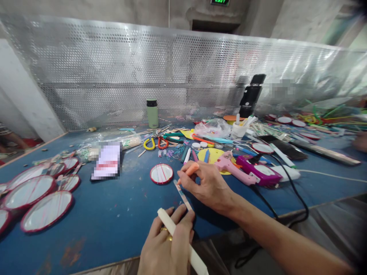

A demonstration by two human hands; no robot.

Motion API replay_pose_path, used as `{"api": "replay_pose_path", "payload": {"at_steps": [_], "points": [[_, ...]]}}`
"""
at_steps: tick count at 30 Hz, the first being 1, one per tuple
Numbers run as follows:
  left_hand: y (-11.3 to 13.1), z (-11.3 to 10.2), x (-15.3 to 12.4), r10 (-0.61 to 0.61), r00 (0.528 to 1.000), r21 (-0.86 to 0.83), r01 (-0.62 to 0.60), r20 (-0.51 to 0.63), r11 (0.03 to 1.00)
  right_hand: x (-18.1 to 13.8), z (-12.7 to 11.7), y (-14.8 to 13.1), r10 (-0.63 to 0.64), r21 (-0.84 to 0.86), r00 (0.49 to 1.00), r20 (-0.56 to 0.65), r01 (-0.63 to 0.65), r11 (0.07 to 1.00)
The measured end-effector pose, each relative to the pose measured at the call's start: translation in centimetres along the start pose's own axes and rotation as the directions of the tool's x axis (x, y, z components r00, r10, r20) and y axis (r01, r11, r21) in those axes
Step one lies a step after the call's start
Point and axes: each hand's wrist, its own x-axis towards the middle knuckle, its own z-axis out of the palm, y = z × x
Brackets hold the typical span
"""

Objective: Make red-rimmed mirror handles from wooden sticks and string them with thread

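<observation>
My left hand, with a gold ring on one finger, is closed near the front edge of the blue table. Its fingertips pinch the near end of a narrow craft stick with coloured marks. A wider cream-coloured strip is also tucked across that hand, between its fingers. Closed around an orange marker, my right hand rests just beyond the left. The marker's tip is at the far end of the craft stick; whether they touch I cannot tell. Slightly farther back lies a small round, red-rimmed white disc.
More red-rimmed discs cluster at left, near a phone. A pink glue gun and a purple power strip with black cable lie right. Behind are pliers, a green bottle and a perforated metal screen.
</observation>
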Motion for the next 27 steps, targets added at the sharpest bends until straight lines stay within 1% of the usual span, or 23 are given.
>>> {"api": "replay_pose_path", "payload": {"at_steps": [3,5,9,11,15,19,22,24,27], "points": [[0.09,-0.02,0.10,0.000,1.000,-0.004,0.000,-0.006,1.000,-0.01,0.03,-0.03,0.022,0.012,0.999,0.028,-0.022,1.000],[0.17,0.00,0.16,-0.010,1.000,-0.010,0.010,-0.014,1.000,-0.03,0.07,0.00,0.022,0.010,1.000,0.020,-0.022,1.000],[0.19,-0.06,0.23,0.010,0.999,-0.027,-0.011,-0.042,1.000,0.00,0.15,0.16,0.027,-0.009,1.000,0.009,-0.027,1.000],[0.18,-0.20,0.27,0.014,0.999,-0.033,-0.015,-0.030,0.999,0.03,0.15,0.23,0.029,-0.016,1.000,0.005,-0.029,0.999],[0.26,-0.44,0.34,-0.022,1.000,-0.026,0.022,0.007,0.999,0.05,0.06,0.21,0.022,-0.017,1.000,-0.002,-0.022,1.000],[0.18,-0.22,0.25,0.008,1.000,-0.026,-0.009,-0.020,1.000,-0.03,-0.01,0.13,0.024,-0.033,1.000,-0.005,-0.024,0.999],[0.07,-0.04,0.08,0.009,1.000,-0.020,-0.010,-0.019,1.000,-0.11,-0.04,0.08,0.022,-0.035,1.000,-0.006,-0.022,0.999],[0.10,-0.01,-0.01,-0.004,1.000,-0.018,0.004,-0.008,1.000,-0.16,-0.08,0.04,0.013,-0.038,1.000,-0.014,-0.014,0.999],[0.31,-0.05,-0.06,-0.068,0.998,-0.015,0.068,0.009,0.998,-0.22,-0.16,-0.03,0.021,-0.046,1.000,-0.006,-0.022,0.999]]}}
